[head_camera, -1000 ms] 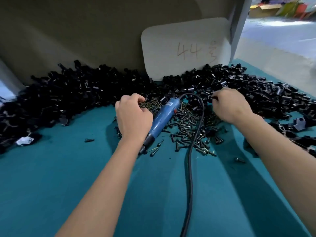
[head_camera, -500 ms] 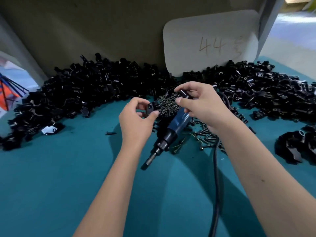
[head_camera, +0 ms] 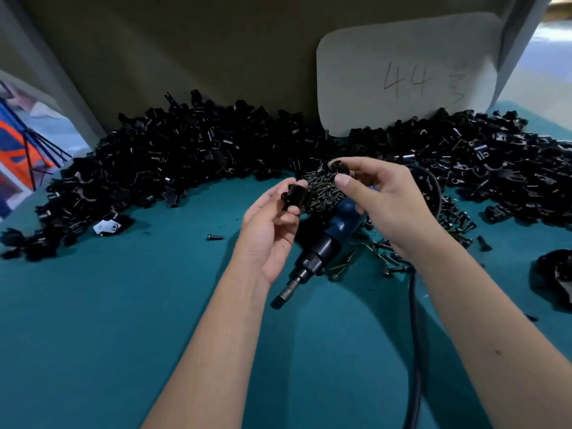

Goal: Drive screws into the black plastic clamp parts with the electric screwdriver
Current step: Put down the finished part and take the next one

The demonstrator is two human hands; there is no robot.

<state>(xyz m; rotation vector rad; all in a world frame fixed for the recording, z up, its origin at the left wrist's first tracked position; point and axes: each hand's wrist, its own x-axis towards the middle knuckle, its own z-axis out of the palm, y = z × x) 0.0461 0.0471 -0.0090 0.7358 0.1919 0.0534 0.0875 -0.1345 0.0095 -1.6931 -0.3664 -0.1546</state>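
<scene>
My left hand (head_camera: pixel 272 224) pinches 1 black plastic clamp part (head_camera: pixel 295 196); my right hand (head_camera: pixel 383 199) pinches a second small black piece (head_camera: pixel 339 168) while cradling the blue electric screwdriver (head_camera: pixel 328 236). Mating them mid-air, either could slip into the pile.

The electric screwdriver (head_camera: pixel 328 239) is lying on the table (head_camera: pixel 93 335) before the screws (head_camera: pixel 322 188), clamp parts (head_camera: pixel 185 159) heaping behind, a card (head_camera: pixel 402 72) standing rearmost.

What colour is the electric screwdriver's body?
Blue, with a black collar and a metal tip; the electric screwdriver shows best in the head view.
</scene>
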